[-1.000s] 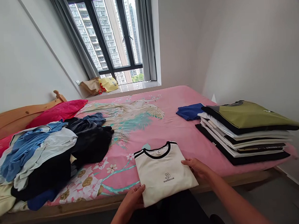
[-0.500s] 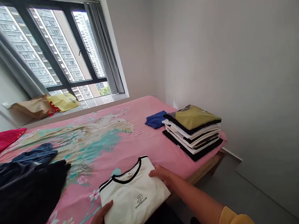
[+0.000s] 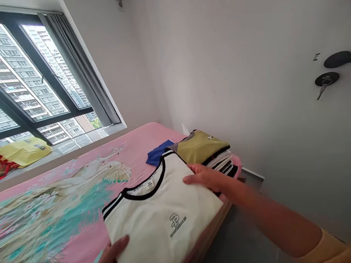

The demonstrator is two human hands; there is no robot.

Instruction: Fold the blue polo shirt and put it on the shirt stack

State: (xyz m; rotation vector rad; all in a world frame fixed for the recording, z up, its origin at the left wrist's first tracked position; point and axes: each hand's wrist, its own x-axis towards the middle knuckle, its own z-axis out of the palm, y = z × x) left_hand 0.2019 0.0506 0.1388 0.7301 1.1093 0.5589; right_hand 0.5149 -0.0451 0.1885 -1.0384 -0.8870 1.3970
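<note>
A folded white T-shirt (image 3: 150,221) with black collar trim and a small printed logo is held up flat over the bed's edge. My right hand (image 3: 205,178) grips its right side, thumb on top and fingers beneath. At its lower left edge my left hand (image 3: 112,254) pinches the cloth, thumb showing on top. Behind the shirt stands a stack of folded clothes, topped by an olive shirt (image 3: 203,145); the held shirt hides part of the stack. A folded blue garment (image 3: 159,152) lies beside the stack.
The bed has a pink patterned sheet (image 3: 80,213). A yellow bag (image 3: 22,151) with red handles rests on the windowsill at left. The wall runs along the right, with a black door handle (image 3: 338,59) and a lock with a key (image 3: 323,88).
Both hands have raised the white T-shirt and carried it closer to the stack, which it now partly covers. The view has turned right, bringing the door handle into sight.
</note>
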